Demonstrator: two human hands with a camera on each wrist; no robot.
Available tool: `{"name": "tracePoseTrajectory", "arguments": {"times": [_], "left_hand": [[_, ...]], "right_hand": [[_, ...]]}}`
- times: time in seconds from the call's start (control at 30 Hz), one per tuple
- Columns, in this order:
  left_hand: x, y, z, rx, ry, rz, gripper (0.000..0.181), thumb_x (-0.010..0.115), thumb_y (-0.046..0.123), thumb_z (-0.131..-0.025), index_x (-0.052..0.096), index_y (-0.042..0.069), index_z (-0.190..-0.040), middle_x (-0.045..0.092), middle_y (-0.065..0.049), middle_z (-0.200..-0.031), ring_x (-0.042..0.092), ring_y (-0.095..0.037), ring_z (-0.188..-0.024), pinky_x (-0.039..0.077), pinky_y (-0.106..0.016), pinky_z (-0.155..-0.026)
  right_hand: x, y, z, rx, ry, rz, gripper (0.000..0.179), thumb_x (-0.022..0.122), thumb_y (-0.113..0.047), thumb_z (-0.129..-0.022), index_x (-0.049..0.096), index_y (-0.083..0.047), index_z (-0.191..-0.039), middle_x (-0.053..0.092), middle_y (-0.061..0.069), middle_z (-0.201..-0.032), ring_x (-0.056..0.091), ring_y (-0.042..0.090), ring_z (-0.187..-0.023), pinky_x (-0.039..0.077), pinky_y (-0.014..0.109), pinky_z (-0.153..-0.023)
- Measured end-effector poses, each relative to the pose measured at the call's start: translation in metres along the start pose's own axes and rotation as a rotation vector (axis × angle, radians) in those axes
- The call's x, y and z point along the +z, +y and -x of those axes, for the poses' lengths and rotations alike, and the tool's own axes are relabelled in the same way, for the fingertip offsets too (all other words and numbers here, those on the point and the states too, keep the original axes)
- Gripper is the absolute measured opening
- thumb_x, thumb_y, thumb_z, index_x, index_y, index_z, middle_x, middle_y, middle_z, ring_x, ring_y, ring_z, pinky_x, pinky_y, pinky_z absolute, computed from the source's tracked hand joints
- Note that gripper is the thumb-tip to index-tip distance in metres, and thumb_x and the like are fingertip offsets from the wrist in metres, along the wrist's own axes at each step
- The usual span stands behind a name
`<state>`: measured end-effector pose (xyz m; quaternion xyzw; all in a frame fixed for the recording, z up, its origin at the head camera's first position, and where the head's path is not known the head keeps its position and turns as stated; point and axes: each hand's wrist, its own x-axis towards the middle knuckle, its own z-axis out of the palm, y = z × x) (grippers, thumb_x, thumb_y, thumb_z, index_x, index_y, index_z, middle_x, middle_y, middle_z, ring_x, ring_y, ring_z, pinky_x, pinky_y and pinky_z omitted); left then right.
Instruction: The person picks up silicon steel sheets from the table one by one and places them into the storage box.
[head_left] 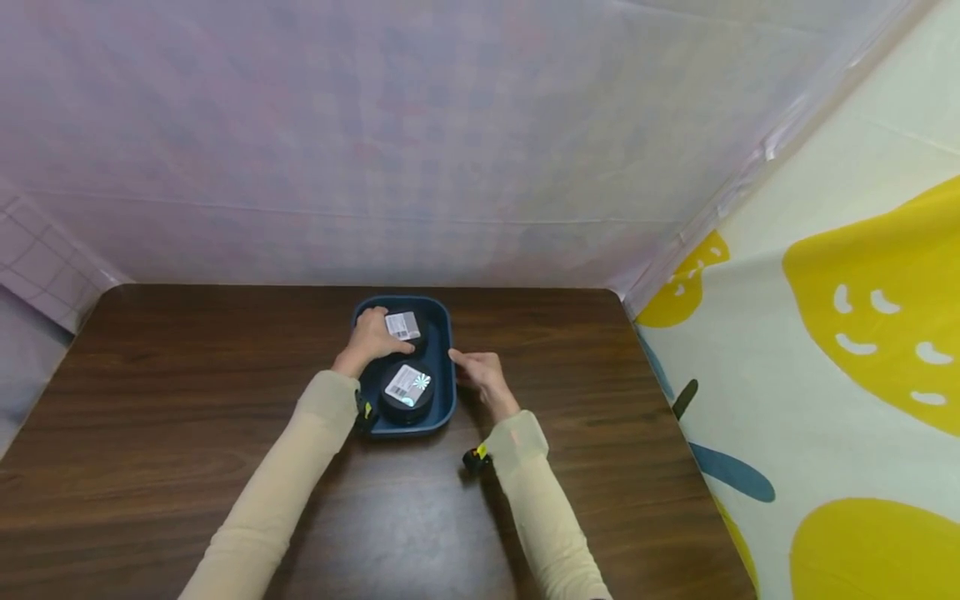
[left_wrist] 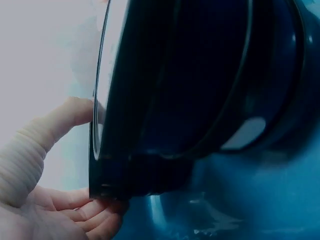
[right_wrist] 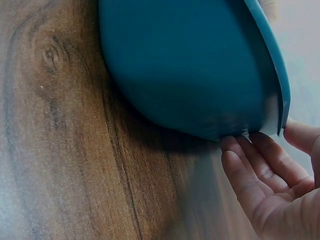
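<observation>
My left hand reaches into a blue tray and holds the farther of two round black containers, a labelled one, with thumb and fingers spread across it. Nearer to me in the same tray sits the second round black container, a white and silver label on top. In the left wrist view this nearer container looms large and hides part of the grip. At the tray's right side, my right hand pinches the wall. The right wrist view has its thumb at the rim and fingers against the outside.
The tray lies on a dark wood table, close to its far edge. Behind that edge hangs a pale checked cloth. A white cloth with yellow fruit prints hangs along the right side.
</observation>
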<state>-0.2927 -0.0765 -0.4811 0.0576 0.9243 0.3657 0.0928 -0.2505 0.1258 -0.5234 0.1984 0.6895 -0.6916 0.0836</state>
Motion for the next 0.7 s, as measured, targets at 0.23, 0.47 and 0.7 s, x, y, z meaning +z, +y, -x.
{"name": "tracePoseTrajectory", "arguments": {"times": [0.23,0.47,0.7], "left_hand": [[-0.019,-0.006,0.022,-0.090,0.105,0.163,0.080,0.073,0.025,-0.080,0.032,-0.015,-0.137,0.042,-0.033,-0.133,0.040,-0.042,-0.123,0.036,-0.048,-0.103],[-0.032,-0.023,0.042,-0.116,0.324,0.321,0.052,0.057,0.017,-0.093,0.042,-0.012,-0.133,0.052,-0.028,-0.126,0.050,-0.038,-0.116,0.042,-0.044,-0.098],[-0.021,-0.022,0.050,0.040,0.451,0.309,0.037,0.049,0.007,-0.094,0.051,-0.014,-0.124,0.057,-0.031,-0.117,0.055,-0.040,-0.106,0.045,-0.046,-0.093]], "right_hand": [[0.003,0.003,0.002,-0.014,-0.021,-0.017,0.036,0.074,-0.016,-0.080,0.066,0.015,-0.097,0.070,0.019,-0.079,0.066,0.016,-0.064,0.057,0.034,-0.066],[0.000,0.005,0.003,-0.200,0.132,0.202,0.028,0.075,-0.019,-0.079,0.073,0.004,-0.095,0.071,0.016,-0.090,0.065,0.017,-0.074,0.054,0.030,-0.070],[0.000,0.003,0.007,-0.709,0.308,0.415,0.021,0.073,-0.008,-0.080,0.072,0.001,-0.099,0.071,0.015,-0.093,0.068,0.026,-0.086,0.054,0.035,-0.076]]}}
